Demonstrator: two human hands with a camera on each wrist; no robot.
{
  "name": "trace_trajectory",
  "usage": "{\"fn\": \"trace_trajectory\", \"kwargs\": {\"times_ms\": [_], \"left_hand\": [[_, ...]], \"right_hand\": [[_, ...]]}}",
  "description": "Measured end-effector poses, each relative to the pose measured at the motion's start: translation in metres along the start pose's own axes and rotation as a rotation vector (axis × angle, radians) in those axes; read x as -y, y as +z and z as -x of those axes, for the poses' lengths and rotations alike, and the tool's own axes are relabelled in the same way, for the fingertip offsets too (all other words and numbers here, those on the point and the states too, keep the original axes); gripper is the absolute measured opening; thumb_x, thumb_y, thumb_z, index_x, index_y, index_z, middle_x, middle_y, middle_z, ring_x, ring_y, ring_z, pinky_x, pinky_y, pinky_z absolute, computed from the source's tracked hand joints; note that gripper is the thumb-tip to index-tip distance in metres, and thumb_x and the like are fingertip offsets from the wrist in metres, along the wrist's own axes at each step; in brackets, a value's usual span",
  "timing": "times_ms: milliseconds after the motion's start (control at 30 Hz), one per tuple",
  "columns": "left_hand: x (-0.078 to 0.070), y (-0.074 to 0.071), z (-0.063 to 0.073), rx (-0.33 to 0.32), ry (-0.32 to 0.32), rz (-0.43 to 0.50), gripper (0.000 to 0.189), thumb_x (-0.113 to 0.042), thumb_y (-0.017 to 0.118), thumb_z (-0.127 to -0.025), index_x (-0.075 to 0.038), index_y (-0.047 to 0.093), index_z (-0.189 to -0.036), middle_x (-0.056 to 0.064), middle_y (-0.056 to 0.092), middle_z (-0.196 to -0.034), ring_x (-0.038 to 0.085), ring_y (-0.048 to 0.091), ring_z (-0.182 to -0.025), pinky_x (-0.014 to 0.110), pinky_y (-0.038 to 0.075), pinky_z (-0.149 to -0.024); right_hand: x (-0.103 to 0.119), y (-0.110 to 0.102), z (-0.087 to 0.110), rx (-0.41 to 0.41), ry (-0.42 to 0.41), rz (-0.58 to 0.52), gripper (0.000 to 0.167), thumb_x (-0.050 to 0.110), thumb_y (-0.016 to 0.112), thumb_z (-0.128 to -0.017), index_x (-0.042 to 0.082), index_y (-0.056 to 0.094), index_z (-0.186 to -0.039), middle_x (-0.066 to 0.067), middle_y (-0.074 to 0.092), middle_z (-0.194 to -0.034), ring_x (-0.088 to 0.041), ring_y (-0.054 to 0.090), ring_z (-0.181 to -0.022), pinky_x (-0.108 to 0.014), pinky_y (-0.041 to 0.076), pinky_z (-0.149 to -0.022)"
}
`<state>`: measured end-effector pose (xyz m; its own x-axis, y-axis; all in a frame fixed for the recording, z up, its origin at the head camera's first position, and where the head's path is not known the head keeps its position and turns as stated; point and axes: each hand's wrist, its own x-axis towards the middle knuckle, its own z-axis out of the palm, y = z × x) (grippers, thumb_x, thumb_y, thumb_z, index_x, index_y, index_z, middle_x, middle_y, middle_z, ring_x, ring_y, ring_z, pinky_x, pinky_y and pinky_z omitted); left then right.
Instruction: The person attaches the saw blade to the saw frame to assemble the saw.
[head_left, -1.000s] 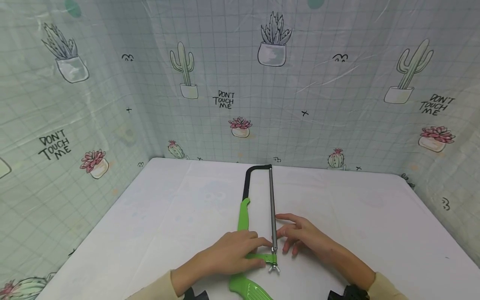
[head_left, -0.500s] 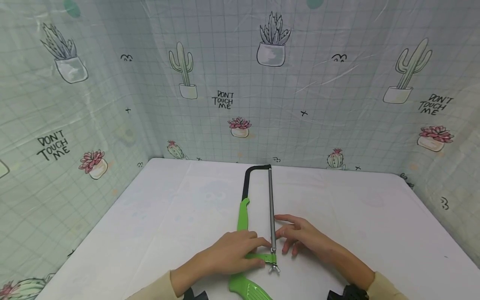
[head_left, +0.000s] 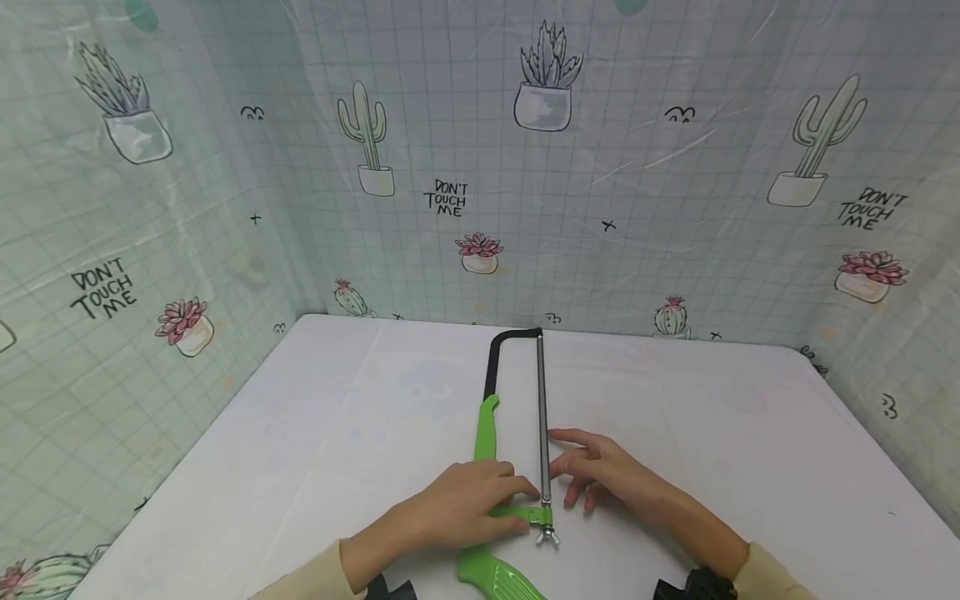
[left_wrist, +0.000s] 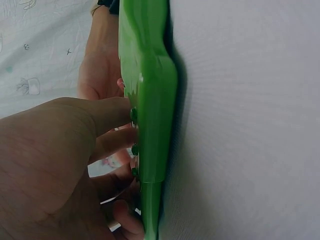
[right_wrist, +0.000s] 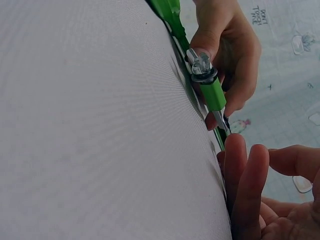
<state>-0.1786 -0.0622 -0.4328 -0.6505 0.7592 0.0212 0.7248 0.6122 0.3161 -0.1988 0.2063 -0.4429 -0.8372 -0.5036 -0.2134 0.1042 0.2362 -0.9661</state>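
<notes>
One green-and-black hacksaw (head_left: 487, 432) with grey blade (head_left: 542, 400) and wing nut (head_left: 548, 537). Lies flat on white surface (head_left: 720, 425), held by curled left hand (head_left: 467, 504), beside loosely spread right hand (head_left: 611, 473).

- The long green-and-black metal hacksaw (head_left: 487, 433) lies flat on the white cloth-topped table (head_left: 697, 417), its nose near the far edge, its ribbed green handle (head_left: 498, 577) nearest the person;
- the straight grey metal blade (head_left: 543, 408) runs along the saw's right side; the short green crosspiece (head_left: 540, 517) lies at its near end, the silver metal wing nut (head_left: 548, 538) just before that;
- the bare left hand (head_left: 474, 505) lies over the frame, left of the blade, thumb before the crosspiece, index finger behind it;
- the bare right hand (head_left: 603, 468) lies just right of the blade;
- the pale grid-printed curtain (head_left: 562, 187) stands behind, left and right of the table.
</notes>
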Motion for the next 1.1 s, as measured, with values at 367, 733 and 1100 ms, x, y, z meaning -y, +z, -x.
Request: {"fn": "trace_trajectory", "kwargs": {"times_ms": [367, 733, 1100], "left_hand": [[-0.001, -0.003, 0.005, 0.005, 0.015, -0.028, 0.033, -0.051, 0.066, -0.097, -0.038, 0.069, -0.127, -0.019, 0.049, -0.085, -0.003, 0.044, -0.077, 0.017, 0.037, -0.063], [-0.002, -0.002, 0.005, 0.011, 0.012, -0.024, 0.032, -0.051, 0.067, -0.096, -0.041, 0.069, -0.126, -0.02, 0.049, -0.084, -0.004, 0.043, -0.078, 0.017, 0.036, -0.063], [-0.004, -0.002, 0.003, 0.004, 0.009, 0.007, 0.019, -0.049, 0.068, -0.095, -0.034, 0.067, -0.106, -0.021, 0.051, -0.084, -0.003, 0.045, -0.078, 0.017, 0.037, -0.064]], "right_hand": [[0.0, 0.004, -0.002, -0.002, 0.019, 0.031, 0.068, 0.02, 0.058, -0.098, -0.005, 0.03, -0.155, -0.011, 0.076, -0.104, -0.016, 0.071, -0.071, -0.026, 0.054, -0.057], [0.003, 0.007, 0.004, 0.007, 0.041, 0.038, 0.052, 0.02, 0.055, -0.1, -0.005, 0.035, -0.141, -0.011, 0.075, -0.098, -0.02, 0.074, -0.071, -0.029, 0.057, -0.06], [0.002, 0.005, 0.016, 0.24, 0.088, 0.002, 0.024, 0.023, 0.051, -0.104, -0.001, 0.051, -0.107, -0.009, 0.074, -0.083, -0.015, 0.073, -0.061, -0.028, 0.058, -0.055]]}}
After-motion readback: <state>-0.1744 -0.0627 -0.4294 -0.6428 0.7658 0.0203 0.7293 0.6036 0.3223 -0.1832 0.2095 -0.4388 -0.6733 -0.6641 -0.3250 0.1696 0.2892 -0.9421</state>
